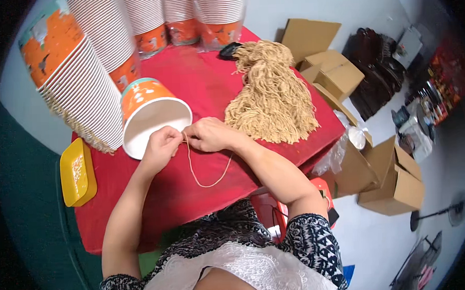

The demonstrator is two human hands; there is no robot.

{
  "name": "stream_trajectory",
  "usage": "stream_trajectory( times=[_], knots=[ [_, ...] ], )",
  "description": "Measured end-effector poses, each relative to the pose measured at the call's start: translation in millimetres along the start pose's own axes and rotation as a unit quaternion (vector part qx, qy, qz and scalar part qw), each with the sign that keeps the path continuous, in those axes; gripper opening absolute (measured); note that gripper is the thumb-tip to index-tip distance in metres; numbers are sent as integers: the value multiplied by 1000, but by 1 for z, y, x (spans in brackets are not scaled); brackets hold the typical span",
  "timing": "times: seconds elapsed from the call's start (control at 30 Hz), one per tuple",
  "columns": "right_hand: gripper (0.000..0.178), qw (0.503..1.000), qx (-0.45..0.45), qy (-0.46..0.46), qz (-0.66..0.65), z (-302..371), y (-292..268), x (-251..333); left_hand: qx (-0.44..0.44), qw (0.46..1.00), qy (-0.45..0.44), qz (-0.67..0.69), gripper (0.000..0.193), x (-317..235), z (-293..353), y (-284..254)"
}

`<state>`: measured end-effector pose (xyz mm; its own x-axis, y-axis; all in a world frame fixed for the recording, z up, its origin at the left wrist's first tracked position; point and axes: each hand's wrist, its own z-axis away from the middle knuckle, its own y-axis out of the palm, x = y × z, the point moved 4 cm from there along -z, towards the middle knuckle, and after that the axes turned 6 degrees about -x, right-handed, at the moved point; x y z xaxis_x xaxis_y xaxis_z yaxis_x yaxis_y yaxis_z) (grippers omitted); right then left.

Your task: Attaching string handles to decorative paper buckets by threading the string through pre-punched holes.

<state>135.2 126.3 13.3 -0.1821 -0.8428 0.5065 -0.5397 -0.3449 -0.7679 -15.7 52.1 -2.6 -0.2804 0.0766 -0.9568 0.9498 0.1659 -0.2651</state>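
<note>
Both my hands meet at the mouth of an orange and white paper bucket [146, 94], which lies tipped on its side with its opening toward me. My left hand [163, 147] is closed in a pinch on a thin tan string [202, 185]. Close beside it, my right hand [206, 134] also pinches the string, its fingers curled. From between the hands the string hangs in a loose loop over the red cloth. The exact spot where the fingertips grip is partly hidden. To the right of my hands lies a big heap of cut tan strings [272, 99].
Tall stacks of nested paper buckets [87, 91] line the back left of the red-covered table [203, 73]. A yellow tray [78, 172] with small white pieces sits at the left edge. A black object [230, 51] lies behind the strings. Cardboard boxes [395, 184] stand on the floor at right.
</note>
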Motion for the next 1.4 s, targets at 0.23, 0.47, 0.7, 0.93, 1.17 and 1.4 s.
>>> stream_trajectory(
  times=[0.23,0.47,0.7,0.93,1.17,1.4],
  knots=[
    [15,996,-31,62,-57,-2,1,-11,-39,985,78,-146,3,-8,3,12],
    [13,993,-33,72,-93,-2,2,-14,-56,967,128,-214,4,-18,5,20],
    [18,993,-50,17,-104,-5,5,-15,-70,941,207,-258,3,-18,5,18],
    [25,932,-16,283,-225,4,-27,-6,-77,966,136,-207,5,-15,0,17],
    [24,886,-44,342,-310,5,-10,-1,-98,957,149,-231,3,-7,-1,17],
    [14,905,-127,309,-262,3,-1,15,-95,971,77,-204,8,-6,-2,11]
  ],
)
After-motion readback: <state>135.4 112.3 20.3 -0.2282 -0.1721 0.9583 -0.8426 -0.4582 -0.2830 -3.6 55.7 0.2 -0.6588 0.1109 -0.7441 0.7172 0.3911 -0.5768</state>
